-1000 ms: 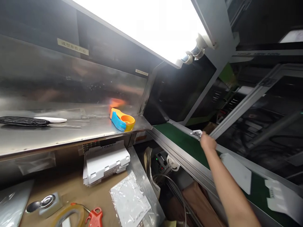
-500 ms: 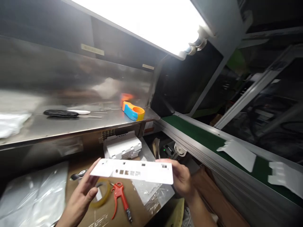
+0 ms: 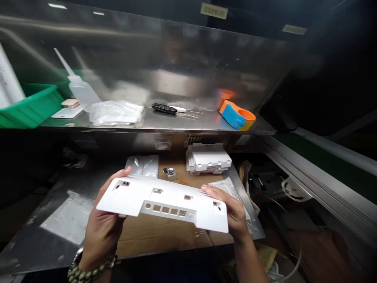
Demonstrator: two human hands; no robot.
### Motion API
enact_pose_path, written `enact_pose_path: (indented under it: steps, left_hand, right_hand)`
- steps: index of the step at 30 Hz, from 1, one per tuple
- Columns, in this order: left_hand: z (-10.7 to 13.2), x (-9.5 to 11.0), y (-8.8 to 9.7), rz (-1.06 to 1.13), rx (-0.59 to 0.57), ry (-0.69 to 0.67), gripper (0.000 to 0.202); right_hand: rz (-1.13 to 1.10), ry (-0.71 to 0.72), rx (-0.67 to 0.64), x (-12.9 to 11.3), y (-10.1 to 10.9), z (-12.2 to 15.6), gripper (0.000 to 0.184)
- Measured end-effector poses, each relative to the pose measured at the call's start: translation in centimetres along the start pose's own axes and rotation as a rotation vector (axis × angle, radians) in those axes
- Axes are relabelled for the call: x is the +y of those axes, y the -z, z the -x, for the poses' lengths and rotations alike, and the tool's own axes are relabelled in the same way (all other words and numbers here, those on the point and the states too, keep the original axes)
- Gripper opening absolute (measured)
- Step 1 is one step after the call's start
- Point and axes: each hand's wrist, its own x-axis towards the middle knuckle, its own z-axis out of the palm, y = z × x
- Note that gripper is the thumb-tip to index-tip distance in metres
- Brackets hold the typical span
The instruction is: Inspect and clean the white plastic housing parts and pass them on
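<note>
A long white plastic panel (image 3: 165, 200) with a row of small cut-outs is held level over the workbench. My left hand (image 3: 103, 228) grips its left end, thumb on top and fingers underneath. My right hand (image 3: 234, 214) grips its right end, fingers lying along the top edge. Under the panel lies brown cardboard (image 3: 156, 232) on the bench. A stack of similar white panels (image 3: 209, 159) sits at the back of the bench beneath the steel shelf (image 3: 165, 124).
On the shelf stand a green bin (image 3: 29, 108), a squeeze bottle (image 3: 79, 86), a clear plastic bag (image 3: 114, 112), a black tool (image 3: 164, 108) and an orange-and-blue tape dispenser (image 3: 237, 114). A conveyor frame (image 3: 318, 181) runs along the right. Plastic bags (image 3: 143, 165) lie on the bench.
My right hand took a panel from the conveyor and brought it to the bench; now both hands hold it. The view has swung left and down, and the panel has tilted to show its face.
</note>
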Motion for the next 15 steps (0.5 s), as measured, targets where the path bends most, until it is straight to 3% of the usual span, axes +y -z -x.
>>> enact_pose_path:
  steps: [5,15]
  left_hand:
    - [0.7,-0.5,1.3,0.023,-0.026,-0.039,0.065]
    - [1.1,-0.5,1.6,0.168,-0.038,0.029,0.071]
  right_hand:
    - [0.001,-0.042,-0.004,1.2,-0.8,-0.3,0.042]
    - [-0.049,-0.028,0.009,3.3,-1.0,0.1,0.035]
